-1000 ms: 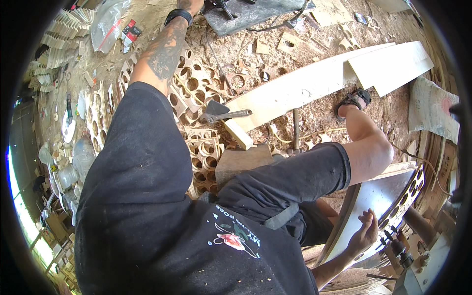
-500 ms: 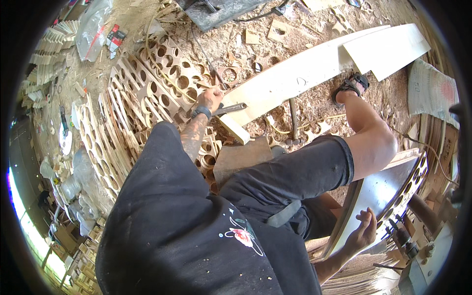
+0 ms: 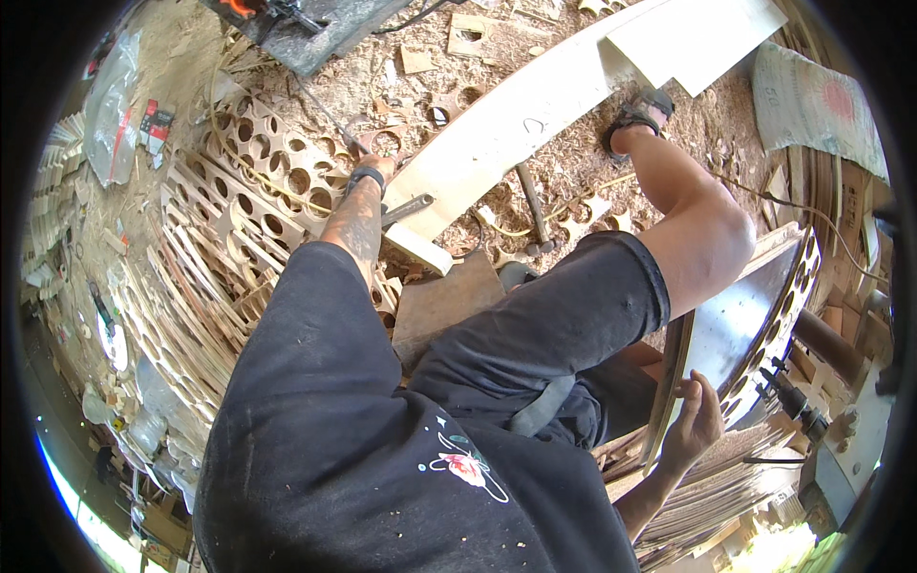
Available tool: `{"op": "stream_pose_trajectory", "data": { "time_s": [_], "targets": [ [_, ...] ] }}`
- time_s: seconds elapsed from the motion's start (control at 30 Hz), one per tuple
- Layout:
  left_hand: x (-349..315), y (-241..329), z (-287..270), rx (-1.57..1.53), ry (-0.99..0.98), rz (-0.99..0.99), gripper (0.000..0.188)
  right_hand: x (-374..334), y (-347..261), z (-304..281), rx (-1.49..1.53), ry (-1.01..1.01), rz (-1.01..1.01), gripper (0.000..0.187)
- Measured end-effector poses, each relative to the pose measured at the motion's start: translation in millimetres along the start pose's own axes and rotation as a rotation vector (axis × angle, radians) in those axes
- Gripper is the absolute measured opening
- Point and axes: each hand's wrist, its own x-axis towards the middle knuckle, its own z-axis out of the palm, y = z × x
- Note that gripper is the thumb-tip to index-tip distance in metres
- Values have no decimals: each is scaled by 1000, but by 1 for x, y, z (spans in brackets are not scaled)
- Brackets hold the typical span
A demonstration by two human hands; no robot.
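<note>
My left hand [image 3: 382,164], with a dark band at the wrist, reaches down to the near end of a long pale board [image 3: 497,134]. Its fingers are hidden behind the wrist, so what they grip, if anything, does not show. Beside it a dark metal bar-shaped tool [image 3: 408,208] lies across the board's end, over a short pale wood block [image 3: 420,250]. My right hand [image 3: 702,420] is at lower right, fingers partly bent and apart, nothing visible in it. It is close to the edge of a leaning panel with a shiny grey face [image 3: 731,315]; contact cannot be made out.
A hammer [image 3: 533,205] rests amid wood shavings beyond my thigh. Stacked sheets with round cut-outs [image 3: 258,143] lie at left. A dark machine base [image 3: 315,33] stands at the far side, a white sack [image 3: 817,100] at far right. A yellow cord crosses the floor.
The whole view has shifted, with the floor things now further left and up. My left hand has turned so its fingers are hidden. My right hand has come closer to the panel's edge.
</note>
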Motion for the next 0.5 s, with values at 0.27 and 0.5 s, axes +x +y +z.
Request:
{"op": "stream_pose_trajectory", "data": {
  "time_s": [0.27, 0.5],
  "targets": [
    [-19, -33, 5, -548, 360, 196, 40, 1, -8, 7, 44, -48, 27, 21],
    [-165, 0, 67, 119, 153, 803, 42, 9, -22, 31, 171, -76, -8, 19]
  ]
}}
